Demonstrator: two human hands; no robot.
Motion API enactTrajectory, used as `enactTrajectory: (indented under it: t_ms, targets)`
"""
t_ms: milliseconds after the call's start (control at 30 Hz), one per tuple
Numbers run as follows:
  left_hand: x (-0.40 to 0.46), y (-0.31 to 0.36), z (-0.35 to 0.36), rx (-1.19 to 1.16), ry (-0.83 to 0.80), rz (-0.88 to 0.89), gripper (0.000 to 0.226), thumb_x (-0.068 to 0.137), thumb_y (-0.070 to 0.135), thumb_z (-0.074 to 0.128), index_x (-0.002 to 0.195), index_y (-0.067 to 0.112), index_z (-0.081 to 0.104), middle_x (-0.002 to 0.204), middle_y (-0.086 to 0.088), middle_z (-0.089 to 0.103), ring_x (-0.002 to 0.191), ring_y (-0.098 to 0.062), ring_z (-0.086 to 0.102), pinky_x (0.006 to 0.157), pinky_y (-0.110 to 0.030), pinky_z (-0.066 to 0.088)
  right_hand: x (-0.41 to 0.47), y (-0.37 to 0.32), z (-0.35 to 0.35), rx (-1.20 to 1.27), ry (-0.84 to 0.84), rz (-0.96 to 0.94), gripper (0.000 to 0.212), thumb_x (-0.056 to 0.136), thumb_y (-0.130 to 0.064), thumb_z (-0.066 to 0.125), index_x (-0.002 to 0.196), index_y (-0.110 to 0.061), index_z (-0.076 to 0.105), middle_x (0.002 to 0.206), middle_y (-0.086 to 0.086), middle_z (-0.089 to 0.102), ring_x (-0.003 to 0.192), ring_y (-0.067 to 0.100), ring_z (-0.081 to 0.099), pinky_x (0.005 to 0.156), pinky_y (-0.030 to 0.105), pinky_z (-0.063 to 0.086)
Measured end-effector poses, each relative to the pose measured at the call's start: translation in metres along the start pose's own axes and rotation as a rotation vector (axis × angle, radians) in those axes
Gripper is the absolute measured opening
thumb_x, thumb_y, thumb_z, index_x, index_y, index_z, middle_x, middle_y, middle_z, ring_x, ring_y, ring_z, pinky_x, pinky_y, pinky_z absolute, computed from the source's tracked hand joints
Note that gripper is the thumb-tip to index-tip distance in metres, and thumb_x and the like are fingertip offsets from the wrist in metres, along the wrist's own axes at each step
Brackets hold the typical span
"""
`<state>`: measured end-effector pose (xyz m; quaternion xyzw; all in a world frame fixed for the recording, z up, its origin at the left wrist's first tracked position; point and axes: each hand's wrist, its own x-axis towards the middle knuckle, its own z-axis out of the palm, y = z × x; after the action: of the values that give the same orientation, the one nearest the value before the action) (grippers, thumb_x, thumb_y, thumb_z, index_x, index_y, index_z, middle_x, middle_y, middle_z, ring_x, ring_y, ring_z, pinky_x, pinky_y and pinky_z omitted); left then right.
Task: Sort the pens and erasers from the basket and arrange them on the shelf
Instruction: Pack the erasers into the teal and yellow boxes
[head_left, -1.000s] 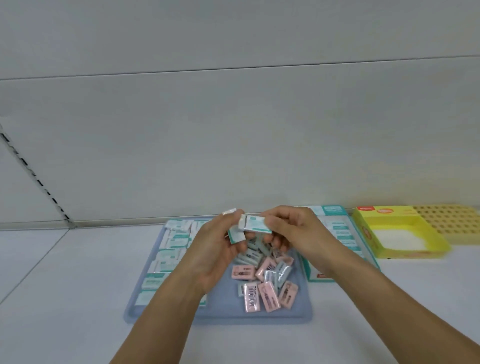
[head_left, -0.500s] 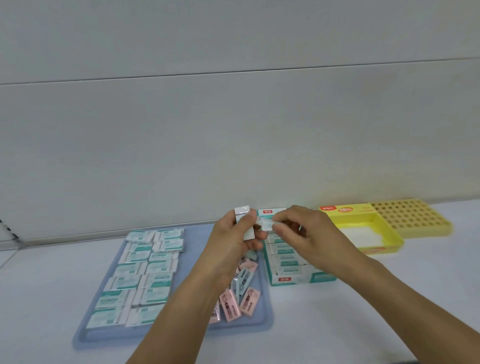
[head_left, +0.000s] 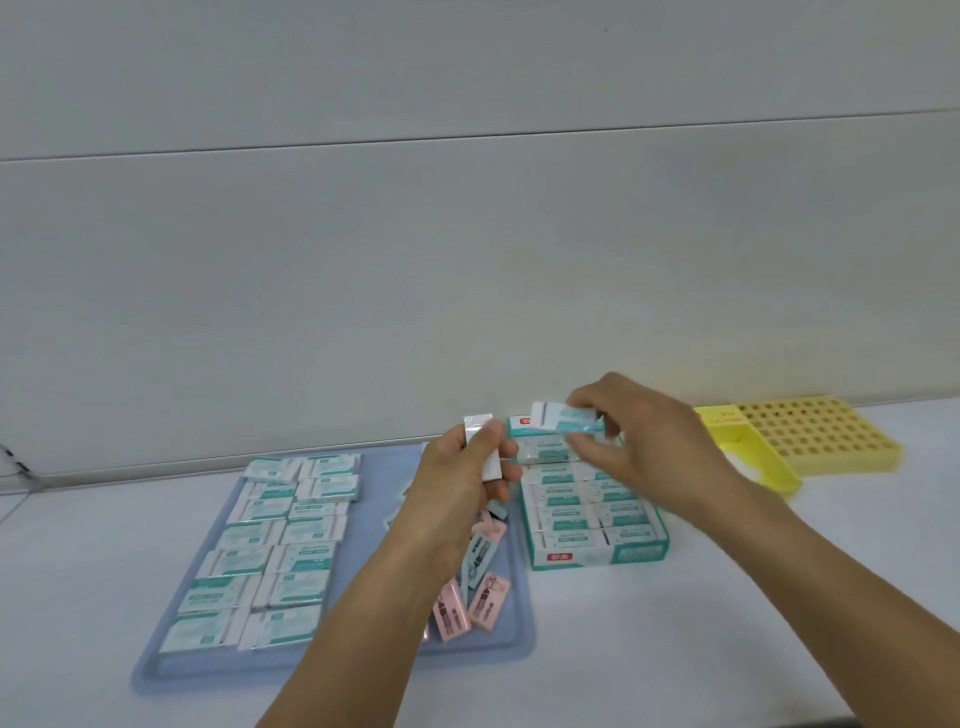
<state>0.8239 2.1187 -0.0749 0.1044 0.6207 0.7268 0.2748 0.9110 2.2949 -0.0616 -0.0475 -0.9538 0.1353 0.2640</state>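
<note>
Erasers fill this scene, and two of them are in a person's hands above a white shelf (head_left: 675, 649). The right hand (head_left: 641, 441) pinches a small rectangular eraser (head_left: 563, 417) in a white and teal wrapper between thumb and curled fingers, holding it roughly level. Directly beneath that grip sits an open teal cardboard box (head_left: 597, 555) packed with two columns of the same teal-wrapped erasers lying flat. The left hand (head_left: 467, 483), just to the left of the right one and slightly lower, grips a second eraser (head_left: 483, 447) that stands nearly upright, its glossy white end poking above the fingers. The two held erasers are near each other but apart.

Below and to the left of the left hand lies a flat blue tray (head_left: 384, 462) with a rounded rim. Its left half holds neat rows of teal erasers (head_left: 270, 551); under the left wrist is a loose pile of pink erasers (head_left: 470, 605) with printed sleeves, plus one or two pale blue ones. To the right of the right hand stand a yellow box (head_left: 769, 462) and, behind it, a yellow plastic rack (head_left: 821, 436) with a grid of round holes. A plain pale panelled wall (head_left: 467, 234) rises behind everything.

Compared with half a second ago, the hands have drawn apart: the right hand has carried its eraser rightward over the teal box, where before both erasers nearly touched.
</note>
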Motion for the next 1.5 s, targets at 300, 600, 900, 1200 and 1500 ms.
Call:
enactTrajectory:
  t_ms: [300, 600, 900, 1200, 1500]
  targets:
    - [-0.001, -0.005, -0.005, -0.032, 0.009, -0.027, 0.023, 0.101, 0.016, 0.047, 0.102, 0.009, 0.069, 0.081, -0.001, 0.075, 0.079, -0.012, 0.072, 0.087, -0.035, 0.056, 0.012, 0.045, 0.013, -0.414, -0.325, -0.010, 0.027, 0.093, -0.039, 0.051, 0.118, -0.032, 0.059, 0.113, -0.007, 0.052, 0.107, 0.014, 0.044, 0.080, 0.028, 0.028]
    - [-0.007, -0.009, -0.008, 0.220, 0.107, 0.219, 0.038, 0.084, 0.015, 0.074, 0.118, 0.027, 0.064, 0.099, 0.008, 0.069, 0.086, -0.001, 0.068, 0.074, -0.018, 0.055, 0.008, 0.052, 0.033, -0.349, -0.227, 0.037, 0.014, 0.091, -0.039, 0.058, 0.099, -0.032, 0.067, 0.105, -0.011, 0.057, 0.099, 0.011, 0.047, 0.075, 0.025, 0.029]
    - [-0.011, -0.008, 0.006, -0.094, -0.019, 0.171, 0.039, 0.100, 0.006, 0.048, 0.132, 0.028, 0.048, 0.114, -0.010, 0.068, 0.101, -0.021, 0.070, 0.082, -0.026, 0.058, -0.007, -0.014, 0.021, 0.423, -0.004, 0.148, 0.020, 0.075, -0.041, 0.077, 0.092, -0.032, 0.072, 0.088, -0.015, 0.062, 0.082, 0.005, 0.056, 0.067, 0.011, 0.038]
    - [-0.008, -0.008, 0.007, -0.257, -0.080, 0.108, 0.029, 0.101, 0.008, 0.047, 0.127, 0.019, 0.055, 0.109, -0.015, 0.070, 0.100, -0.023, 0.070, 0.072, -0.025, 0.059, -0.012, -0.038, 0.020, 0.046, 0.259, -0.271, 0.015, 0.088, -0.024, 0.067, 0.095, -0.012, 0.072, 0.089, 0.003, 0.063, 0.079, 0.022, 0.058, 0.058, 0.035, 0.049]
    - [0.010, 0.005, 0.000, 0.337, -0.023, 0.127, 0.020, 0.098, 0.023, 0.054, 0.106, 0.009, 0.066, 0.065, -0.002, 0.069, 0.054, -0.016, 0.063, 0.048, -0.025, 0.047, -0.001, -0.023, 0.023, 0.458, 0.046, 0.327, 0.011, 0.089, -0.023, 0.058, 0.079, -0.023, 0.062, 0.072, -0.009, 0.065, 0.066, 0.007, 0.058, 0.060, 0.018, 0.045]
